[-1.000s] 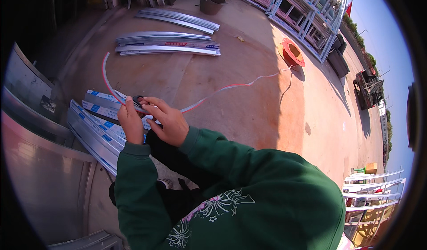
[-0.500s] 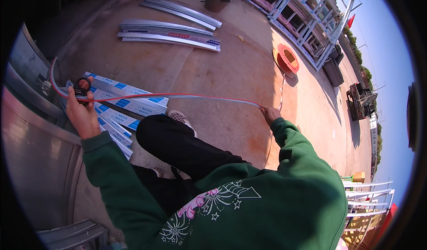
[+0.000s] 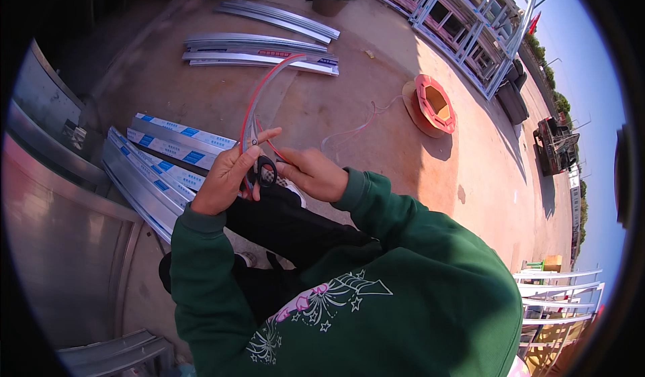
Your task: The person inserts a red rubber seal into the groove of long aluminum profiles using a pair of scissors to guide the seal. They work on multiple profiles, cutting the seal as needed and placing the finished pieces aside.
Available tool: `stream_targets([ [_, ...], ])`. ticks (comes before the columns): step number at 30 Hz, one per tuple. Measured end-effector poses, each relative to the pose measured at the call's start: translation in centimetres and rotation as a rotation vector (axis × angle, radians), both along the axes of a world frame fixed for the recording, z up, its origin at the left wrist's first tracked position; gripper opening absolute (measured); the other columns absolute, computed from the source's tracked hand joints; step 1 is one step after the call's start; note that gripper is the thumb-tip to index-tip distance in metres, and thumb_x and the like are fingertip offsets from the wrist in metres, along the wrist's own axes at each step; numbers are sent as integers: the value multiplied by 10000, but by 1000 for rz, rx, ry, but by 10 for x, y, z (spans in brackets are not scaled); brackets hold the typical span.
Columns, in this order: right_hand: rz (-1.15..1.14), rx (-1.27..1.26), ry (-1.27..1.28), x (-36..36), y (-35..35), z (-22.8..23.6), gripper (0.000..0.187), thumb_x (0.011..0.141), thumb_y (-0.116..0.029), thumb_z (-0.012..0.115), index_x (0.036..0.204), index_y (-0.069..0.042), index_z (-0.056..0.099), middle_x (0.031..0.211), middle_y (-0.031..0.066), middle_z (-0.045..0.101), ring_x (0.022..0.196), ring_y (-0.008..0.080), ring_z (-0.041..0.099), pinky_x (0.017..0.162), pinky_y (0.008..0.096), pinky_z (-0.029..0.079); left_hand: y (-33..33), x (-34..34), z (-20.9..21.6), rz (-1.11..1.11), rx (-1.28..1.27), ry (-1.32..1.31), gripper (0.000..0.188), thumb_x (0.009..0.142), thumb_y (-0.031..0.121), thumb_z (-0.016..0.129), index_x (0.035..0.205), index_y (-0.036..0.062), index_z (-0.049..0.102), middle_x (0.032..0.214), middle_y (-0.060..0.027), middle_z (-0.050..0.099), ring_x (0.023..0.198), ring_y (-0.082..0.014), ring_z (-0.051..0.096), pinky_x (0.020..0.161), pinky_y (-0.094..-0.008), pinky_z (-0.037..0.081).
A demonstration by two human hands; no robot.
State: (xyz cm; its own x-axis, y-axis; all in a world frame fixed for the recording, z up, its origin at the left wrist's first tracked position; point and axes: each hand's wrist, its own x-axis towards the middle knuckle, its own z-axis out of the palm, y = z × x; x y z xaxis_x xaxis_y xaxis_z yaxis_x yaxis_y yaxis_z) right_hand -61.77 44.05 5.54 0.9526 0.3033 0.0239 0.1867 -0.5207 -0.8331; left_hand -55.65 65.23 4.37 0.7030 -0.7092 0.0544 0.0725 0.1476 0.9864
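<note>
My left hand (image 3: 225,179), at the middle left, is closed round a pair of black-handled scissors (image 3: 266,171) and a red-edged sealing strip (image 3: 254,102). The scissor blades point upward, and the strip arcs above them toward the far side. Close beside the handles, my right hand (image 3: 316,174) pinches a red part of the strip. The fingertips partly hide where strip and scissors meet. A slack pale length of strip (image 3: 369,118) lies on the ground, leading to a red spool (image 3: 422,102) at the right.
Film-covered metal profiles (image 3: 171,150) lie left of my knee. Farther off are more silvery profiles (image 3: 262,58) and a dark bucket (image 3: 329,2). Metal frames (image 3: 463,31) stand at the far right. A large panel (image 3: 64,236) is close on my left.
My hands have come together from wide apart, the left moving right and the right moving left. The strip stretched between them now bends upward, and the length toward the spool lies slack.
</note>
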Motion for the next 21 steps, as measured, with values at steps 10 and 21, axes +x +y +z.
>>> stream_targets([
  [10,-78,-575,-185,-2,-126,-100,341,971,-358,611,835,-46,621,743,202,635,765,440,630,663,544,473,62,38,-11,708,12,-124,406,1078,402,500,914,54,630,775,-24,641,588,-73,571,469,-214,422],
  [21,-646,-1165,639,-254,-349,-204,437,994,-462,559,929,-59,716,886,268,692,895,492,664,794,550,538,127,62,-28,1056,-180,17,394,1088,366,481,950,17,602,863,-53,632,603,-104,534,508,-214,407],
])
